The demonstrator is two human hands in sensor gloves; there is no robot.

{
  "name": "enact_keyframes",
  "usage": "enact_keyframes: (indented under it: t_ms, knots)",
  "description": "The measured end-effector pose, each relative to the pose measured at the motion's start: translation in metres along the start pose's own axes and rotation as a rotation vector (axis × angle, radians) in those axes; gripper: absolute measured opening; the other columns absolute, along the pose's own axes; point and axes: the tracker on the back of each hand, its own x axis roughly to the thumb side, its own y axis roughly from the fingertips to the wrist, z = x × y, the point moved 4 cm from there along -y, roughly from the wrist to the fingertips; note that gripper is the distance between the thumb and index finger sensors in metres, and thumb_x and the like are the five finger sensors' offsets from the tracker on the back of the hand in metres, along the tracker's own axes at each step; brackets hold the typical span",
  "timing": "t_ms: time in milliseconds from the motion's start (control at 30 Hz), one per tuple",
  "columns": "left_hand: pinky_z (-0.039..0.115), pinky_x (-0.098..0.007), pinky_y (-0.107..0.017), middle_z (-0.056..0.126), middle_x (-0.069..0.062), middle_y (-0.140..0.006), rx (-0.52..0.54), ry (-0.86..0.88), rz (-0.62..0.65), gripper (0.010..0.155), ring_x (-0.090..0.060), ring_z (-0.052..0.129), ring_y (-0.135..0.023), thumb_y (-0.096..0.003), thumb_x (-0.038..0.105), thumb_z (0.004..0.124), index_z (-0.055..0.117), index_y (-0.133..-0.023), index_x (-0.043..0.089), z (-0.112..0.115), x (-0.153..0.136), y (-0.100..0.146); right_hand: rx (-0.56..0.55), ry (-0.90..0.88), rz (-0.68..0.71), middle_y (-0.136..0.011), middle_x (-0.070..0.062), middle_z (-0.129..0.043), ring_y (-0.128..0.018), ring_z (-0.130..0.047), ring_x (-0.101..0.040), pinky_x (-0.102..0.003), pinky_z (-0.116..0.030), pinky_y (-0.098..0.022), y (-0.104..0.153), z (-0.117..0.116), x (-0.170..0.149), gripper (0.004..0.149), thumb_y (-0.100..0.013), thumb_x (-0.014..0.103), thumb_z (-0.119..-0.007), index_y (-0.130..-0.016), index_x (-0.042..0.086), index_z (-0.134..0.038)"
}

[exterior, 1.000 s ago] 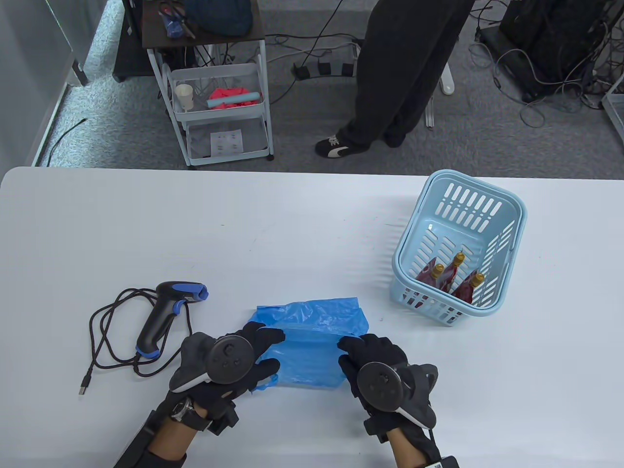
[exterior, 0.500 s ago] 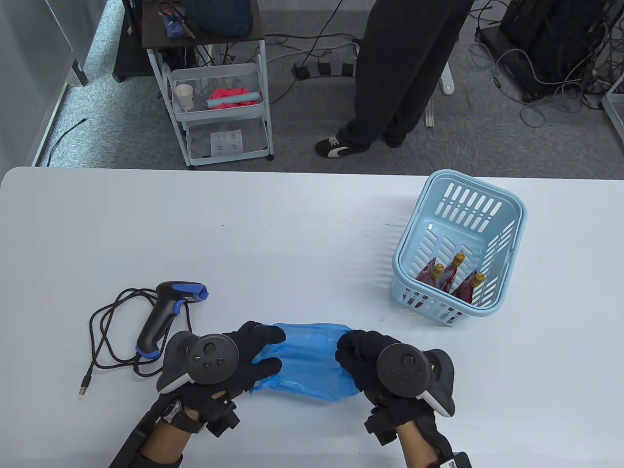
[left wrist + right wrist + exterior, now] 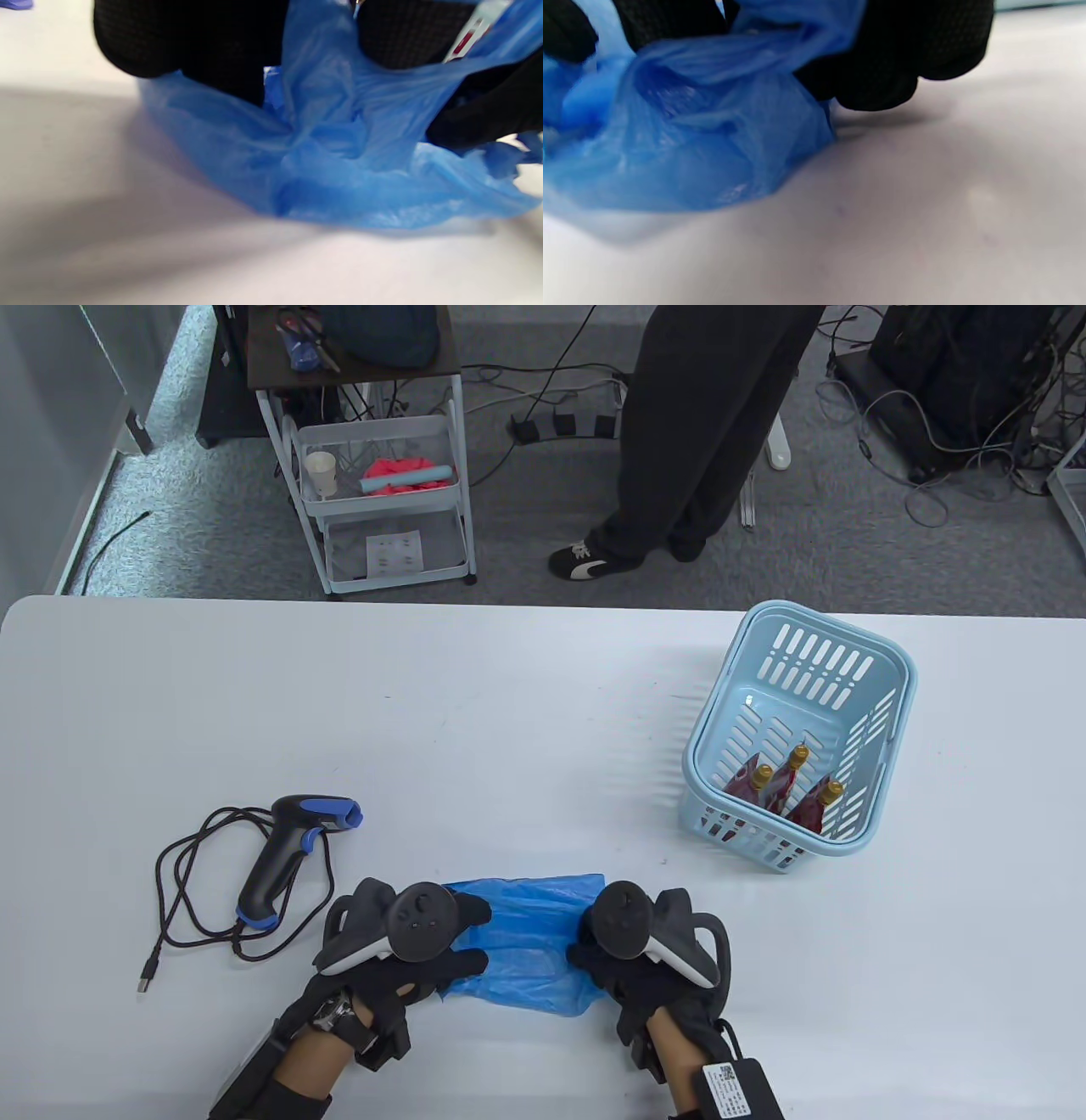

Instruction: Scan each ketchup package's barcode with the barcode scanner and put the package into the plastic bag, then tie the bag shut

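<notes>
While each hand (image 3: 407,937) (image 3: 632,950) pinches a bag (image 3: 530,933) edge between them, they should separate its layers gently, avoiding tears.

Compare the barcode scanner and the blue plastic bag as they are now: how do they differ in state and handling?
The barcode scanner lies untouched on the table; the plastic bag is gripped by the left hand and right hand. The scanner is rigid, black with blue trim, trailing a cable; the bag is soft, crumpled blue film. Both sit near the table's front edge.
</notes>
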Motion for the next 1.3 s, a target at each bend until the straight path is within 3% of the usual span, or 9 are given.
enact_keyframes:
  t_ms: [133, 333, 500, 700, 933, 1133, 1300]
  knots:
    - [0.080, -0.049, -0.060, 0.072, -0.001, -0.099, 0.012, -0.162, -0.055, 0.069, -0.029, 0.094, -0.079, -0.0404, 0.055, 0.084, 0.066, -0.102, 0.029, 0.003, -0.001, 0.000, 0.005, 0.129, 0.006, -0.073, -0.008, -0.084, -0.065, -0.084, -0.033, -0.052, -0.072, -0.054, 0.000, -0.003, 0.007, 0.051, -0.047, 0.048, -0.083, -0.089, 0.022, -0.074]
    - [0.071, -0.055, -0.070, 0.063, -0.002, -0.107, 0.040, -0.243, -0.131, 0.069, -0.033, 0.083, -0.094, -0.0399, 0.052, 0.087, 0.063, -0.102, 0.034, -0.001, -0.013, 0.002, -0.004, 0.228, 0.012, -0.085, -0.011, -0.076, -0.077, -0.076, -0.038, -0.057, -0.065, -0.062, 0.003, -0.006, 0.008, 0.061, -0.044, 0.051, -0.084, -0.097, 0.027, -0.064]
    - [0.069, -0.055, -0.071, 0.061, -0.002, -0.109, 0.063, -0.198, -0.176, 0.068, -0.034, 0.080, -0.096, -0.0404, 0.050, 0.087, 0.063, -0.102, 0.035, -0.010, -0.028, 0.005, 0.023, 0.249, -0.013, -0.104, -0.019, -0.056, -0.092, -0.057, -0.048, -0.063, -0.054, -0.069, 0.003, -0.007, 0.004, 0.077, -0.043, 0.054, -0.082, -0.108, 0.028, -0.049]
    - [0.069, -0.055, -0.071, 0.060, -0.003, -0.110, 0.106, -0.101, -0.205, 0.063, -0.034, 0.079, -0.097, -0.0414, 0.048, 0.086, 0.067, -0.100, 0.037, -0.026, -0.044, 0.012, 0.043, 0.220, -0.026, -0.114, -0.024, -0.037, -0.101, -0.042, -0.052, -0.066, -0.048, -0.071, 0.001, -0.008, -0.003, 0.083, -0.041, 0.057, -0.081, -0.110, 0.030, -0.044]
    - [0.070, -0.055, -0.070, 0.062, -0.003, -0.109, 0.188, 0.192, -0.155, 0.056, -0.034, 0.080, -0.096, -0.0422, 0.046, 0.087, 0.075, -0.095, 0.032, -0.052, -0.061, 0.024, 0.051, 0.214, -0.021, -0.115, -0.025, -0.035, -0.101, -0.040, -0.052, -0.066, -0.048, -0.071, 0.001, -0.009, -0.004, 0.084, -0.041, 0.057, -0.081, -0.110, 0.029, -0.043]
    - [0.070, -0.055, -0.070, 0.063, -0.004, -0.109, 0.282, 0.234, -0.127, 0.055, -0.035, 0.080, -0.096, -0.0427, 0.045, 0.086, 0.076, -0.095, 0.030, -0.076, -0.060, 0.039, 0.057, 0.216, -0.017, -0.115, -0.026, -0.034, -0.101, -0.039, -0.053, -0.066, -0.048, -0.071, 0.001, -0.010, -0.003, 0.084, -0.041, 0.057, -0.081, -0.110, 0.028, -0.043]
    - [0.070, -0.055, -0.070, 0.063, -0.004, -0.109, 0.396, 0.170, -0.067, 0.054, -0.035, 0.080, -0.097, -0.0442, 0.046, 0.084, 0.076, -0.095, 0.030, -0.099, -0.034, 0.056, 0.060, 0.220, -0.010, -0.115, -0.026, -0.034, -0.101, -0.039, -0.053, -0.066, -0.048, -0.071, 0.001, -0.011, -0.001, 0.084, -0.041, 0.057, -0.081, -0.110, 0.028, -0.043]
